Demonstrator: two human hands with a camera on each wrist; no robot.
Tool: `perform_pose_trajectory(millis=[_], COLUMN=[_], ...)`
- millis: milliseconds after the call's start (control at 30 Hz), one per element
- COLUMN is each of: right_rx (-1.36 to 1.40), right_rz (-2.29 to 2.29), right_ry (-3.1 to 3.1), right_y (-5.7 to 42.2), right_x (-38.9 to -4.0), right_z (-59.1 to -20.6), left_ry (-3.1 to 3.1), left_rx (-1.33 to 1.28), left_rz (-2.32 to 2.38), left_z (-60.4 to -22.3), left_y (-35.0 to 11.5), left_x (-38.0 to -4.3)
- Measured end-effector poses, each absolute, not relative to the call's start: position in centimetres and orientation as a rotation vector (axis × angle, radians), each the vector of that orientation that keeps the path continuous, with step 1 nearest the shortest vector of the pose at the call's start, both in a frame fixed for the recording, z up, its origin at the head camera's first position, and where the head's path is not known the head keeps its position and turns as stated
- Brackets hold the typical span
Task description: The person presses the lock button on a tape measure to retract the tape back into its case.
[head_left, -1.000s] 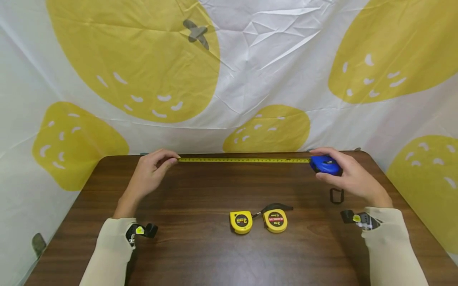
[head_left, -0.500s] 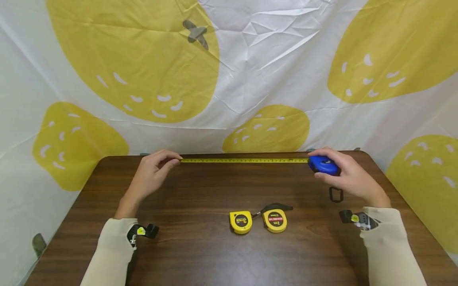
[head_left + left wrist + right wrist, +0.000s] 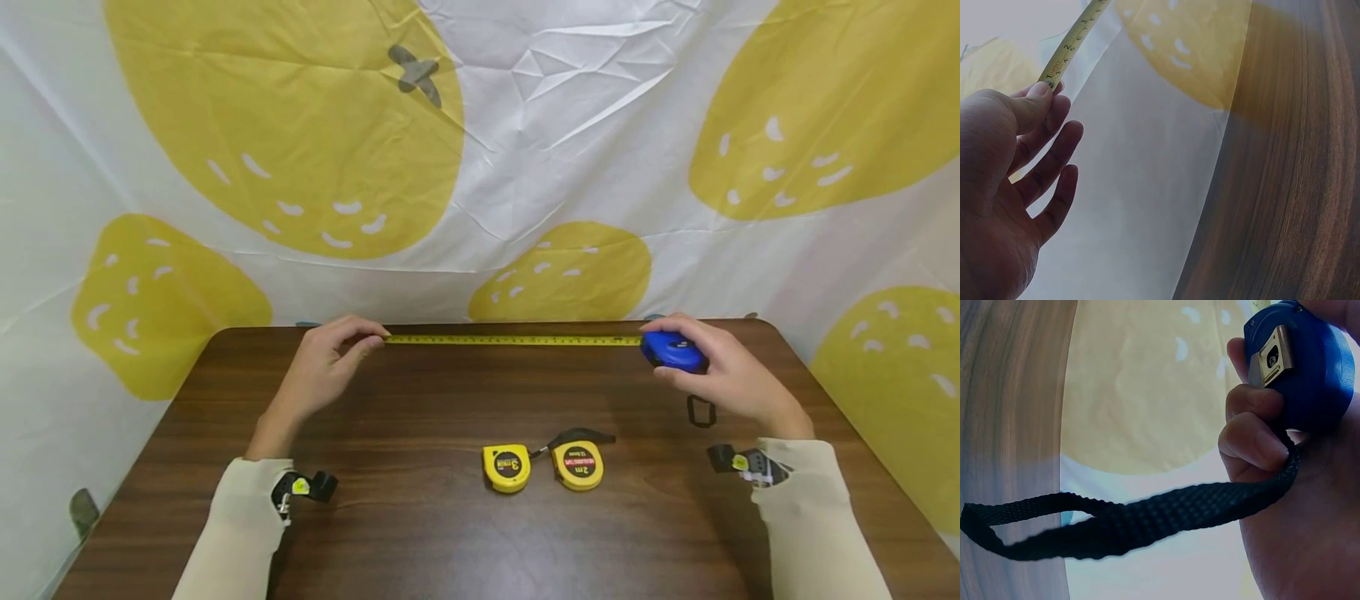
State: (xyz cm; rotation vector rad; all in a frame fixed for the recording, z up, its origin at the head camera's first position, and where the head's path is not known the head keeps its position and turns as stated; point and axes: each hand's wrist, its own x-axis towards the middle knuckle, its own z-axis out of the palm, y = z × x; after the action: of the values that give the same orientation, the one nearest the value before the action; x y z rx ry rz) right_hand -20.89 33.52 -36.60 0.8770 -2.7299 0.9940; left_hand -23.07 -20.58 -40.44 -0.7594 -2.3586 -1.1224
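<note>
My right hand (image 3: 723,367) grips a blue tape measure (image 3: 675,352) near the back right of the table. From its case a yellow blade (image 3: 510,340) runs straight across to the left. My left hand (image 3: 326,362) pinches the blade's free end between thumb and fingertip; its other fingers are spread loosely in the left wrist view, where the blade (image 3: 1071,47) shows low numbers by the thumb. A black wrist strap (image 3: 1147,519) hangs from the case in the right wrist view, and a metal belt clip (image 3: 1272,357) faces that camera.
Two yellow tape measures lie mid-table: one marked 3 (image 3: 507,468), the other marked 2m (image 3: 578,465) with a black strap (image 3: 581,435). The brown wooden table (image 3: 420,533) ends at a white curtain (image 3: 570,167) with yellow fruit prints.
My hands have come slightly closer together, the right moving left with the blue case and the left moving right. The stretch of blade between them is a little shorter.
</note>
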Motion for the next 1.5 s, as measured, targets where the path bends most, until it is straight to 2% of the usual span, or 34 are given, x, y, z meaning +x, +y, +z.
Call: perform_pose_trajectory(millis=[1500], right_rx=[1.027], right_rz=[0.957], right_ry=[-2.684], right_y=[31.2], right_x=[-21.4], right_z=[-37.0], left_ry=[-2.305], left_rx=[-0.894], left_rz=[-1.142], left_z=[-40.4], left_y=[-17.9], left_x=[-23.1])
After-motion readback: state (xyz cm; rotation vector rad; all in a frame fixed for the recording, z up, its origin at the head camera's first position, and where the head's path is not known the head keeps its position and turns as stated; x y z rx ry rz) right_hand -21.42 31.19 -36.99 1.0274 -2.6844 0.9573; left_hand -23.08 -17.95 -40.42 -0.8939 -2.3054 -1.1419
